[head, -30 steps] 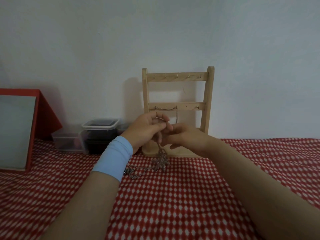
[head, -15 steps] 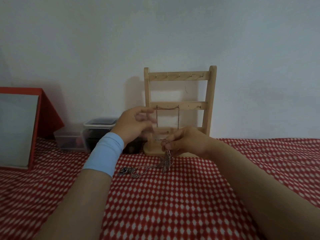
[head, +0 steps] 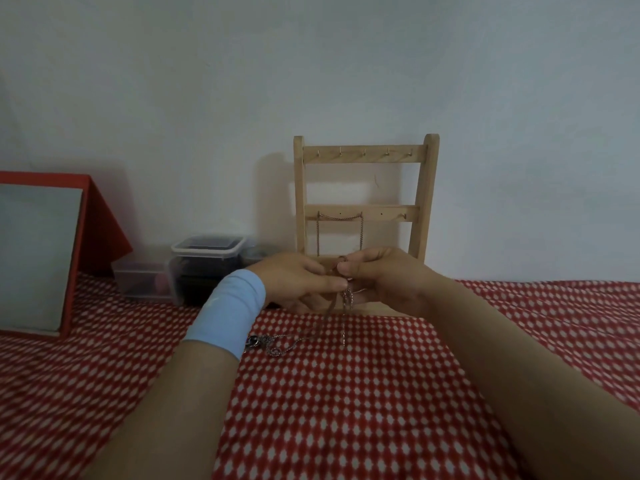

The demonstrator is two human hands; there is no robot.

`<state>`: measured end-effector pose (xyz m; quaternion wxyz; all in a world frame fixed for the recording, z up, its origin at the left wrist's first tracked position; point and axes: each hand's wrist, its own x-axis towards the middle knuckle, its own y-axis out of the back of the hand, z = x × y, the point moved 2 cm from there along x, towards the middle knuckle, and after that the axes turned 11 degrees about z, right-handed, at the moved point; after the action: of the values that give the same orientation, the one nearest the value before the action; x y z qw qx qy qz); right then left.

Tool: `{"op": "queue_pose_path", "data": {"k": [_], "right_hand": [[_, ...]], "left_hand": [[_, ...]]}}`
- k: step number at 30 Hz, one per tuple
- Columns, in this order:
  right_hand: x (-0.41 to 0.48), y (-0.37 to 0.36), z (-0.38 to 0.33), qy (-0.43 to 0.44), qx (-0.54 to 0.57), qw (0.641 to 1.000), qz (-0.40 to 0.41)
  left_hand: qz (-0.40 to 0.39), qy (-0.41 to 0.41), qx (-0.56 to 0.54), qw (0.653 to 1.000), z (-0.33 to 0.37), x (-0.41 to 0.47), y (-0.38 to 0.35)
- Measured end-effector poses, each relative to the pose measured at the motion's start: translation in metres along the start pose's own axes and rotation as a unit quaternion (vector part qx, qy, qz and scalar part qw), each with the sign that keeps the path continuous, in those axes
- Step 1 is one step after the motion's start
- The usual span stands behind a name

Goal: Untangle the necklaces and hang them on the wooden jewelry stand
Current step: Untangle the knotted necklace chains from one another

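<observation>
A wooden jewelry stand (head: 365, 157) stands against the wall, with small hooks on its top and middle bars. One thin chain (head: 340, 219) hangs from two hooks on the middle bar. In front of the stand's base, my left hand (head: 294, 282) and my right hand (head: 384, 278) meet fingertip to fingertip. Both pinch the tangled necklaces (head: 344, 306), whose strands dangle down from my fingers. The lower part of the tangle (head: 270, 344) trails onto the red checked cloth beside my left wrist, which wears a light blue band.
Clear plastic boxes (head: 204, 261) with dark contents sit left of the stand by the wall. A red-framed board (head: 38, 258) leans at the far left. The red and white checked cloth (head: 346, 410) covers the table.
My left hand has come down from in front of the stand's middle bar and joined my right hand at the necklaces. The dangling strands hang lower and more spread out.
</observation>
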<state>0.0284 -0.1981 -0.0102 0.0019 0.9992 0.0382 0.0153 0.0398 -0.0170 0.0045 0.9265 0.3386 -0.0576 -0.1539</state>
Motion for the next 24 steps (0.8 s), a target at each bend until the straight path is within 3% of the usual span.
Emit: {"op": "queue_pose_path", "data": {"k": [7,20,22,24], "right_hand": [[0.002,-0.004,0.002,-0.007,0.004,0.999,0.032],[-0.001,0.002,0.001,0.032,-0.128,0.984,0.117],[-0.001,0.002,0.0,0.036,-0.193,0.972,0.13],[-0.001,0.001,-0.003,0.071,-0.303,0.935,0.17]], "left_hand": [[-0.018,0.002,-0.129,0.991,-0.014,0.007,-0.008],[-0.052,0.003,-0.174,0.983,-0.022,0.007,-0.012],[-0.048,0.006,-0.182,0.982,-0.023,0.007,-0.013],[-0.028,0.011,-0.186,0.982,-0.023,0.007,-0.013]]}}
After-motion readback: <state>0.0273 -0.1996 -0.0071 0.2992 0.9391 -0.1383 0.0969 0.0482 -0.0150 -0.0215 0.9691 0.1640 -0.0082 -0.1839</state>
